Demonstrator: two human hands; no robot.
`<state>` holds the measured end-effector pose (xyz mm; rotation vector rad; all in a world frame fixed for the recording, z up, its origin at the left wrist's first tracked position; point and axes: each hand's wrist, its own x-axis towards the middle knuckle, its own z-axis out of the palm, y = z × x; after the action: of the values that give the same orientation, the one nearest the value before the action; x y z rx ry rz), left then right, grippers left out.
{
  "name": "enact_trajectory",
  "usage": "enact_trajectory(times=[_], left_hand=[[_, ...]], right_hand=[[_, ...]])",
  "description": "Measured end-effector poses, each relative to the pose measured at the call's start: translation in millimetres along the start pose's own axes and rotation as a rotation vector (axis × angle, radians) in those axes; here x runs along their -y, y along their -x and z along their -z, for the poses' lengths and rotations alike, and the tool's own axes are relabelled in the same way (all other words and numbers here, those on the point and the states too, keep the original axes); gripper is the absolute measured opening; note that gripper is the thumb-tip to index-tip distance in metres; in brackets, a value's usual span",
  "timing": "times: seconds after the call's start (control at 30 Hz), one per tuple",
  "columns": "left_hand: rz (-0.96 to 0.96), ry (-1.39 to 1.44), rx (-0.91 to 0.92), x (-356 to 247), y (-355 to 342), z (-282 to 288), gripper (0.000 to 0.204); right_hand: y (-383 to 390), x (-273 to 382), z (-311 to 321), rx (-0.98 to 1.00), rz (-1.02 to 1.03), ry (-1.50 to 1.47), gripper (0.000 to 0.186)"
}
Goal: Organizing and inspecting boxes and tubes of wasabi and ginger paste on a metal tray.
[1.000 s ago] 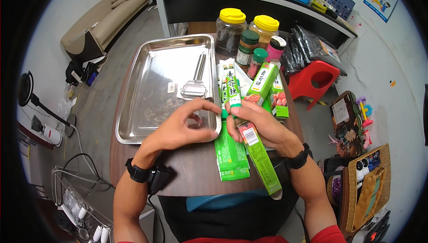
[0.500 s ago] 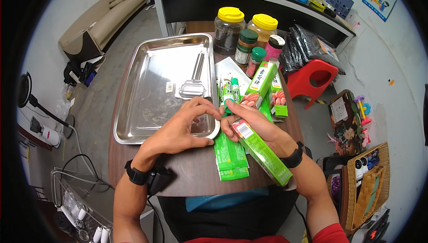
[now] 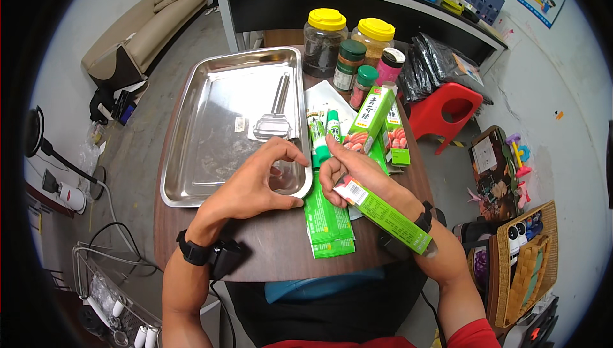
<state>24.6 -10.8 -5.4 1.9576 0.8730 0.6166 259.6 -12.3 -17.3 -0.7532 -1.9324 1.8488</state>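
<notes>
Your right hand (image 3: 348,172) grips the long green box (image 3: 383,214) over the table (image 3: 274,252) edge; left hand (image 3: 258,185) is empty, fingers curled, resting by the steel tray (image 3: 211,150) corner. Looks like you're mid-unboxing; next needs L fingers on the box flap, w/ a steady hold

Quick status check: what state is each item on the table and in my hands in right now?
Green carton: held in right hand, lying flat.
Green-capped tube: capped, lying flat.
Left hand: empty, fingers curled.
Steel tray: holds a peeler.
Yellow-lidded jars: closed, upright.
</notes>
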Motion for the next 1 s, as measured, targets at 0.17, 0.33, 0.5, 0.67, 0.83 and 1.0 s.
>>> enact_trajectory(times=[0.17, 0.33, 0.5, 0.67, 0.83, 1.0], left_hand=[[0.016, 0.038, -0.009, -3, -2, 1, 0.06], [0.061, 0.015, -0.006, -5, 2, 4, 0.056], [0.074, 0.031, 0.001, -6, -1, 4, 0.054], [0.069, 0.028, -0.005, -4, -1, 5, 0.053], [0.076, 0.012, -0.018, 1, -1, 11, 0.054], [0.083, 0.02, -0.022, 7, -1, 13, 0.055]], right_hand=[[12, -4, -1, -0.013, -0.007, 0.009, 0.031], [35, -2, 11, 0.007, -0.003, 0.026, 0.031], [43, -1, 18, 0.018, -0.012, 0.036, 0.031], [42, -1, 19, 0.031, -0.009, 0.046, 0.031], [42, 2, 24, 0.045, -0.01, 0.058, 0.031], [44, 1, 28, 0.057, -0.017, 0.065, 0.031]])
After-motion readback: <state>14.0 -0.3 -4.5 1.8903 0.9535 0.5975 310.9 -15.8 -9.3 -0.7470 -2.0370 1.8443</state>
